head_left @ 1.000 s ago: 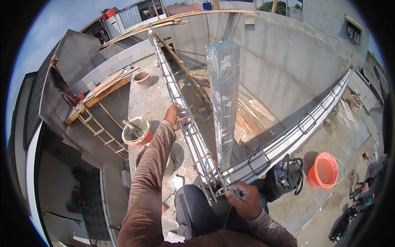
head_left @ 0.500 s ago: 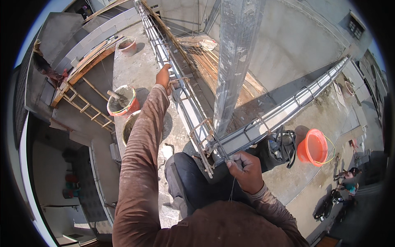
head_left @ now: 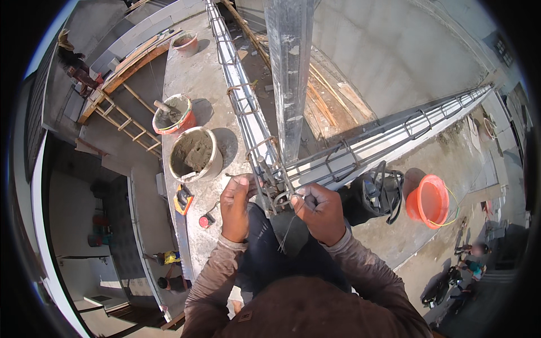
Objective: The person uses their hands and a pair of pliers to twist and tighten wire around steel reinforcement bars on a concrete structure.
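Rebar cage corner [head_left: 276,186] at frame centre; both hands just below it. Upright column form [head_left: 290,73] above centre. Two mortar buckets [head_left: 194,152] left of centre on slab. Tipped bucket [head_left: 431,200] at right. Ladder [head_left: 127,121] upper left.

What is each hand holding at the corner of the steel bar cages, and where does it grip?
The right hand pinches a thin tie wire near its upper end. The left hand grips a bar at the cage corner.
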Demonstrator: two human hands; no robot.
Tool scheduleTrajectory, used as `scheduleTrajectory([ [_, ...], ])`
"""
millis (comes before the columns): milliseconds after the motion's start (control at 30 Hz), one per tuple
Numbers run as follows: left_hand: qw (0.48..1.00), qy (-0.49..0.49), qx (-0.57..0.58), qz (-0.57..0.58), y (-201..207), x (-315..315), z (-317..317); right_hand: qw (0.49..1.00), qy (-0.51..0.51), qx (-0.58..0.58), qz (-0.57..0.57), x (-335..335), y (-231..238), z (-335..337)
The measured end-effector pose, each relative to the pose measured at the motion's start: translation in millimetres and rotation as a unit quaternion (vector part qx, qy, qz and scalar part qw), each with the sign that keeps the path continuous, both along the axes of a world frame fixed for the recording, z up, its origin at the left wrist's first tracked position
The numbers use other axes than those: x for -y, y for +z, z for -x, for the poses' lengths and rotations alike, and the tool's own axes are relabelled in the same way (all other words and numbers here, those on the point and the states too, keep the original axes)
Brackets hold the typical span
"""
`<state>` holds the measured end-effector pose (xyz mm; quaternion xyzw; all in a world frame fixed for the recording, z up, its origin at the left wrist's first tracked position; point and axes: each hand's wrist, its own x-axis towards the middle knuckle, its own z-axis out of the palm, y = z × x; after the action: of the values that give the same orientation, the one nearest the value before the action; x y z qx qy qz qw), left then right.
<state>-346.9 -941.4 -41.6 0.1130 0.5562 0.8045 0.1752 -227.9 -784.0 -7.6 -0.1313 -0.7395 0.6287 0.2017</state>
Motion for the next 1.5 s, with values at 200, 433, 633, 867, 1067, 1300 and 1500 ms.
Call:
scheduleTrajectory([
  [200, 0.998, 0.042, -0.015, 0.046, -10, -1, -24, 0.999, -0.010, -0.024, -0.029, 8, -8, 1],
  [433, 0.996, 0.071, -0.020, -0.056, -29, -8, -53, 0.999, 0.009, -0.025, -0.035, -2, -14, 3],
  [633, 0.961, 0.234, -0.138, 0.043, -9, -5, -65, 0.997, 0.011, -0.069, -0.020, -3, -29, 4],
  [867, 0.985, -0.022, -0.081, 0.153, 26, 4, -30, 0.998, 0.015, -0.066, 0.003, -3, -25, -1],
  [1067, 0.987, -0.005, -0.068, 0.144, 11, -11, -34, 0.997, 0.009, -0.080, -0.020, -3, -19, 1],
  [1300, 0.985, -0.001, -0.075, 0.154, 4, -9, -32, 0.985, 0.043, -0.148, 0.071, -14, -35, -26],
  [1500, 0.983, 0.039, -0.113, 0.141, 8, -9, -32, 0.956, 0.056, -0.083, 0.277, -11, -85, -100],
])
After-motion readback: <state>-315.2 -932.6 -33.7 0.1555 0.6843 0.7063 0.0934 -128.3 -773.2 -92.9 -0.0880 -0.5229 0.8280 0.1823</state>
